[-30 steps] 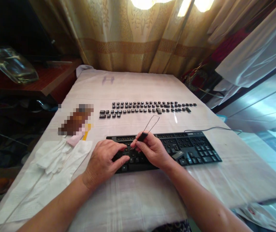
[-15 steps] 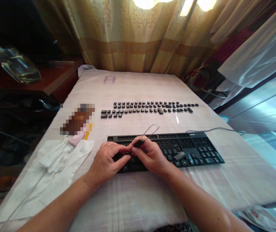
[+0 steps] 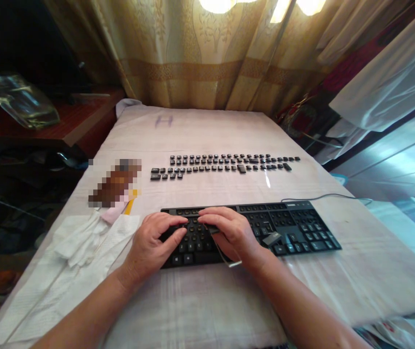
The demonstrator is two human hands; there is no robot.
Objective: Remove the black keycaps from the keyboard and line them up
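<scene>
A black keyboard (image 3: 301, 232) lies across the table, many of its key positions stripped of caps. My right hand (image 3: 231, 230) is closed around a wire keycap puller (image 3: 225, 254) over the keyboard's left half; the puller's thin wire loop points back toward me and its dark handle is mostly hidden under the fingers. My left hand (image 3: 158, 237) is over the keyboard's left end. Its thumb and index finger are bent close together around a small dark spot, too small to name. A loose grey-topped piece (image 3: 272, 238) rests on the keys right of my right hand.
Rows of removed black keycaps (image 3: 222, 168) lie beyond the keyboard. White cloth gloves (image 3: 80, 247) and a blurred-out item (image 3: 116, 184) are on the left. The keyboard's cable (image 3: 323, 196) runs right. A glass vase (image 3: 22, 102) stands on the wooden cabinet.
My hands have moved apart from where they met over the keyboard. The puller has turned in my right hand, so its wire loop swings from pointing away to pointing toward me.
</scene>
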